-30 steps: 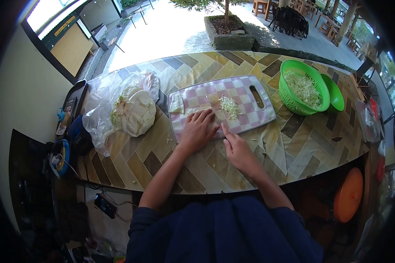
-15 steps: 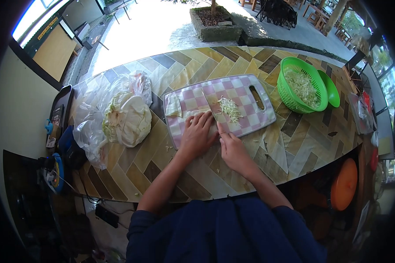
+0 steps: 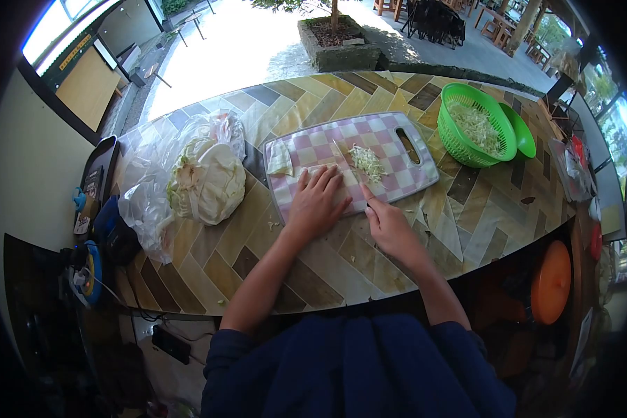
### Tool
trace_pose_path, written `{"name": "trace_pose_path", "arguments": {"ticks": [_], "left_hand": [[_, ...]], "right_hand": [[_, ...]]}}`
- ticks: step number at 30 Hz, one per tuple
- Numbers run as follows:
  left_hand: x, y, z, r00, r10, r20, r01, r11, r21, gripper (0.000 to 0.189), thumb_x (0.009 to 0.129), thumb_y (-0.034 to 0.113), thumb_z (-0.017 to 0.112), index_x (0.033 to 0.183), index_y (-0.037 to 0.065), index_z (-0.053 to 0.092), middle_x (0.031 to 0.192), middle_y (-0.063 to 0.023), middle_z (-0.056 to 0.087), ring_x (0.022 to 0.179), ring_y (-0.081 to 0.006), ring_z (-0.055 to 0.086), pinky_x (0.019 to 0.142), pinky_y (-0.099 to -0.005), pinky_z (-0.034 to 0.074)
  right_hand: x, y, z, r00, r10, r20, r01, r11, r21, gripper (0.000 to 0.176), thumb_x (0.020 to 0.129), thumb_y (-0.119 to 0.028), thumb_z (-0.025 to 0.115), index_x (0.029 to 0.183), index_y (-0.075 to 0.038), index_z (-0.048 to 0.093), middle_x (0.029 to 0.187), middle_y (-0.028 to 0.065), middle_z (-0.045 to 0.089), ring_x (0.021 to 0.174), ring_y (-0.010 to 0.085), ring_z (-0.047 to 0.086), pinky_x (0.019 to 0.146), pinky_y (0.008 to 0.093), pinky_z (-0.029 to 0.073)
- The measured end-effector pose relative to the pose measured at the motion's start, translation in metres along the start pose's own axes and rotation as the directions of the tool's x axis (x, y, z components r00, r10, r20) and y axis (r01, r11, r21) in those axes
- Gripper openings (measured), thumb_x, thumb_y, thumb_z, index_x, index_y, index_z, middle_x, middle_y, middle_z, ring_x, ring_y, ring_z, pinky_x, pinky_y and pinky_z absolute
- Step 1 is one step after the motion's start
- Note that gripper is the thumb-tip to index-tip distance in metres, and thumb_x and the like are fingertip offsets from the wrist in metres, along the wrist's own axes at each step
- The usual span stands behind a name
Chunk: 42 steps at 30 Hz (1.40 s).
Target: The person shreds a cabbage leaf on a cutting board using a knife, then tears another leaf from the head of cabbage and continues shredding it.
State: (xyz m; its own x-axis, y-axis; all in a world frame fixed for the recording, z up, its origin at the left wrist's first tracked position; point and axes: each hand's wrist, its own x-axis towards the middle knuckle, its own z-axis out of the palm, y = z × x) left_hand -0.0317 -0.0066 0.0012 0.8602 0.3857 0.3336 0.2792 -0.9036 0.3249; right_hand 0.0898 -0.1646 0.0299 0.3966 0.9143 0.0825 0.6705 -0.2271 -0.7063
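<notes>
A pink-and-white checked cutting board [image 3: 390,185] lies on the table. My left hand [image 3: 316,203] rests on it, fingers stretched forward and pressing down a pale cabbage leaf, mostly hidden beneath them. Closed round the handle of a knife [image 3: 346,161] is my right hand [image 3: 391,226]; the blade points away from me, just right of my left fingers. Shredded cabbage [image 3: 367,164] is heaped beside the blade. Another leaf piece [image 3: 279,159] lies at the board's left end. Left of the board, a partly peeled cabbage [image 3: 212,187] sits on a clear plastic bag [image 3: 145,216].
A green basket [image 3: 455,139] of shredded cabbage stands at the right, with a green bowl [image 3: 522,132] beside it. Small cabbage scraps dot the table [image 3: 313,272]. A dark tray [image 3: 99,164] is at the left edge. An orange round object [image 3: 551,282] is below the table's right side.
My right hand with the knife has shifted right, opening a gap from my left hand. My left fingers have spread a little. The view has tilted slightly.
</notes>
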Motion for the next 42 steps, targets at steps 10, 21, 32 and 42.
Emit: {"name": "trace_pose_path", "arguments": {"ticks": [10,21,32,42], "left_hand": [[-0.004,-0.005,-0.004,0.999,0.021,0.029,-0.021,1.0,-0.016,0.052,0.093,0.038,0.055,0.131,0.003,0.053,0.142,-0.0134,0.048,0.137,-0.0288,0.039,0.115,-0.0507,0.022],[-0.003,-0.002,-0.003,1.0,0.004,0.022,-0.004,1.0,-0.012,0.052,0.093,0.039,0.055,0.131,0.003,0.052,0.143,-0.0118,0.048,0.137,-0.0281,0.038,0.115,-0.0513,0.022],[-0.001,0.0,-0.003,1.0,0.007,-0.001,-0.007,1.0,-0.009,0.052,0.093,0.039,0.056,0.127,0.0,0.055,0.14,-0.0128,0.051,0.135,-0.0286,0.041,0.114,-0.0509,0.023],[0.0,0.002,-0.006,1.0,-0.011,0.01,0.011,0.999,-0.036,0.051,0.091,0.038,0.057,0.125,0.001,0.056,0.14,-0.013,0.05,0.135,-0.0298,0.041,0.113,-0.0526,0.023]], "right_hand": [[-0.016,-0.015,-0.009,0.992,0.126,0.029,-0.129,0.97,0.205,0.049,0.1,-0.016,0.043,0.148,-0.013,0.034,0.093,0.0322,0.061,0.086,0.0476,0.06,0.076,0.0447,0.048],[-0.02,-0.026,0.006,0.998,0.068,0.002,-0.067,0.984,0.166,0.051,0.099,-0.012,0.042,0.149,-0.011,0.033,0.096,0.0316,0.059,0.081,0.0414,0.059,0.076,0.0366,0.047],[-0.015,-0.025,0.007,0.999,0.043,0.023,-0.046,0.985,0.168,0.049,0.098,-0.009,0.043,0.146,-0.004,0.035,0.117,0.0338,0.057,0.105,0.0475,0.056,0.089,0.0447,0.046],[-0.009,-0.021,0.017,1.0,0.008,0.017,-0.009,0.997,0.082,0.053,0.096,-0.008,0.044,0.147,-0.002,0.032,0.101,0.0342,0.06,0.094,0.0484,0.06,0.082,0.0513,0.047]]}}
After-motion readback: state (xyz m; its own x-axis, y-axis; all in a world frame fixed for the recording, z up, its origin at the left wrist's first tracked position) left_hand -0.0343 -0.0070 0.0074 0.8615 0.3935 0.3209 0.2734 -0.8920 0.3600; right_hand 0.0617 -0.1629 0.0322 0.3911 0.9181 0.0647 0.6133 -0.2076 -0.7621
